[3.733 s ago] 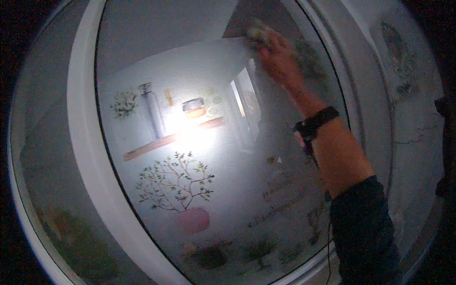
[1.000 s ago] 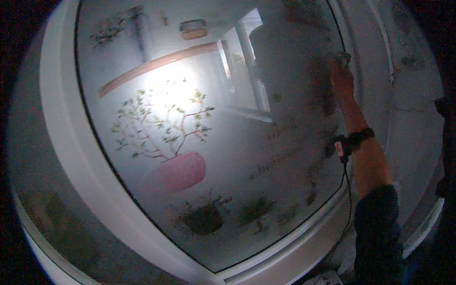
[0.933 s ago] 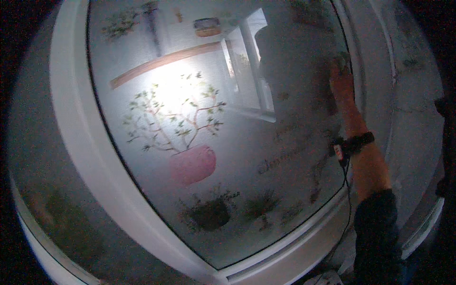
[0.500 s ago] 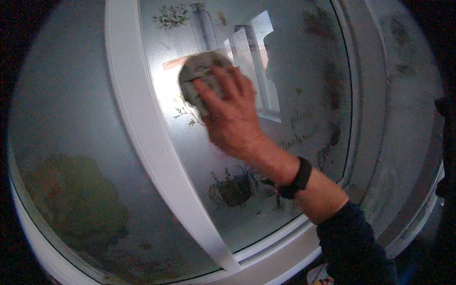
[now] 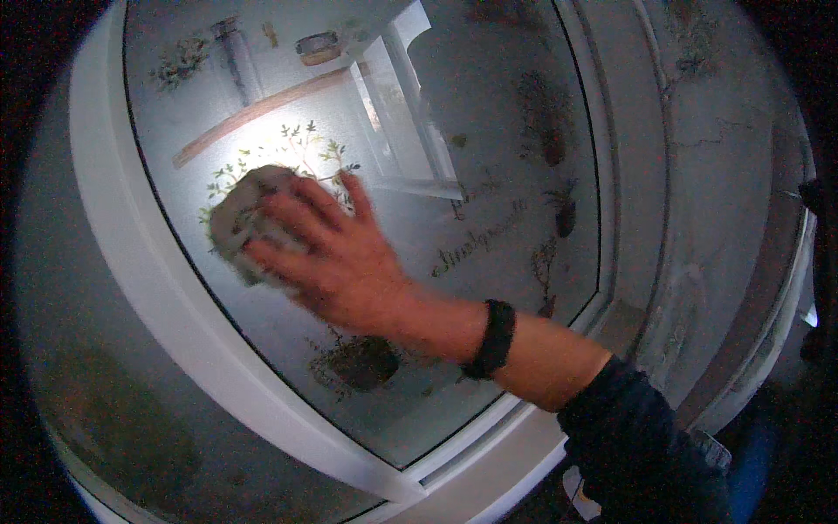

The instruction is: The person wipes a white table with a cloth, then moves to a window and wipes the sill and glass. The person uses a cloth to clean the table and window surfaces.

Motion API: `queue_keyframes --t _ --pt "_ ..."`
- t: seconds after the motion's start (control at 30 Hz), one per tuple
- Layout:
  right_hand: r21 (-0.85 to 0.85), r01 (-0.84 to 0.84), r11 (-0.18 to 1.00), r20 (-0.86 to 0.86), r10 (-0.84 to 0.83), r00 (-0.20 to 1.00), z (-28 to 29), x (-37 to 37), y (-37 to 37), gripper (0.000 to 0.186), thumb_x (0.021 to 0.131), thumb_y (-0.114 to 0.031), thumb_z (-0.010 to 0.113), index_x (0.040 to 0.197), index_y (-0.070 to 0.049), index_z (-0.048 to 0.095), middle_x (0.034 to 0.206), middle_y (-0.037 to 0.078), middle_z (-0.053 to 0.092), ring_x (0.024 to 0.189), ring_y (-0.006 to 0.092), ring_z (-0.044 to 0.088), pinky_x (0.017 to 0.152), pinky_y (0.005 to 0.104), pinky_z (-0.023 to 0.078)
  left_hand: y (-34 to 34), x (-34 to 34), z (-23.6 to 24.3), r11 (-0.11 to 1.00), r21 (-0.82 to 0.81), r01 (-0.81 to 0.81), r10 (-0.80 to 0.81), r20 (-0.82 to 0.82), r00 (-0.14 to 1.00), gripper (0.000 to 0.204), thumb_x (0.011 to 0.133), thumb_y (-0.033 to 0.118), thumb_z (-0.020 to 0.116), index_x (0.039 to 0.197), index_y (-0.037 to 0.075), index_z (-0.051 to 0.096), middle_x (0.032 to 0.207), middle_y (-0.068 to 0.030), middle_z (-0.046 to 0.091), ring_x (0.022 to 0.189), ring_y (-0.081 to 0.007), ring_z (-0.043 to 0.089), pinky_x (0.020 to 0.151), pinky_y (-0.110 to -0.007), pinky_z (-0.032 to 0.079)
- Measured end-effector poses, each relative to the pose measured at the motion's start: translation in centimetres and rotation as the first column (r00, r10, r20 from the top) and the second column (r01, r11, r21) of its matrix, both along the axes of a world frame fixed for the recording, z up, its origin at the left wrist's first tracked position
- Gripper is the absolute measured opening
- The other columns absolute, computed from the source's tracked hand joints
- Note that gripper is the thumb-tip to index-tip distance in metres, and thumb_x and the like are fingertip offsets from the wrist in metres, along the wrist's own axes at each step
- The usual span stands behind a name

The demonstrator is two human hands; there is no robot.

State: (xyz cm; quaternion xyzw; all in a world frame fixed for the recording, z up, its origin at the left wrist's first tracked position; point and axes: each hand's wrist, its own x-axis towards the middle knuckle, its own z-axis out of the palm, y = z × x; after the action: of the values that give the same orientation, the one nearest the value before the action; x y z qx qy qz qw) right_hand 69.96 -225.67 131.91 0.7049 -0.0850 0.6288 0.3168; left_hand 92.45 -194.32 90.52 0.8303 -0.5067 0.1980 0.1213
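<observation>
My right hand [image 5: 340,266] presses a bunched grey-green cloth [image 5: 249,218] against a frosted window pane [image 5: 288,297]. The fingers lie spread over the cloth, and the little finger stands out to the upper right. A dark band [image 5: 493,339] circles the wrist, above a dark sleeve [image 5: 628,437]. Beside the cloth, a green leafy design [image 5: 305,144] shows on the glass, partly covered by it. A bright glare lies just above the cloth. My left hand is out of the picture.
A white frame bar [image 5: 157,288] runs down the pane's left side, with another dim pane [image 5: 113,410] beyond. Plant and shelf pictures, such as a brown shelf [image 5: 262,109], decorate the glass. At right is a grey, cracked wall [image 5: 716,166]; a white sill [image 5: 506,445] runs below.
My right hand has moved down and to the left across the glass with the cloth. The view has shifted, so the window's frame bar sits farther left.
</observation>
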Motion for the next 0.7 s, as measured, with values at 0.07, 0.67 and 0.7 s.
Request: queue_keyframes --t 0.07,0.67,0.7 --pt "0.032 0.052 0.998 0.033 -0.053 0.998 0.8 -2.6 -2.2 0.061 0.068 -0.021 0.084 0.125 -0.025 0.064 0.147 0.011 0.047 0.134 0.0378 0.046 0.108 0.064 0.032 0.5 0.9 0.2 0.998 -0.033 -0.062 0.06 -0.047 0.997 0.024 0.087 0.043 0.073 0.081 0.02 0.075 0.075 -0.0032 0.068 0.068 -0.0258 0.064 0.061 -0.042 0.053" --pt "0.304 0.854 0.423 0.067 -0.903 0.424 5.3 -32.1 -15.4 0.044 0.095 -0.015 0.058 0.138 -0.005 0.053 0.114 0.027 0.064 0.099 0.0426 0.065 0.082 0.056 0.052 11.0 11.4 5.6 0.999 -0.027 -0.03 0.038 0.407 0.913 0.032 0.099 0.033 0.056 0.091 0.004 0.066 0.063 -0.0078 0.05 0.051 -0.0209 0.047 0.048 -0.039 0.041" --pt "0.309 0.863 0.399 0.06 -0.914 0.401 5.3 -32.0 -15.6 0.044 0.095 -0.015 0.058 0.138 -0.005 0.054 0.113 0.026 0.065 0.097 0.0412 0.066 0.079 0.056 0.053 11.6 11.8 5.4 0.995 -0.024 -0.092 0.093 0.458 0.884 0.033 0.099 0.033 0.056 0.094 0.002 0.066 0.063 -0.0082 0.05 0.052 -0.0208 0.048 0.049 -0.039 0.042"
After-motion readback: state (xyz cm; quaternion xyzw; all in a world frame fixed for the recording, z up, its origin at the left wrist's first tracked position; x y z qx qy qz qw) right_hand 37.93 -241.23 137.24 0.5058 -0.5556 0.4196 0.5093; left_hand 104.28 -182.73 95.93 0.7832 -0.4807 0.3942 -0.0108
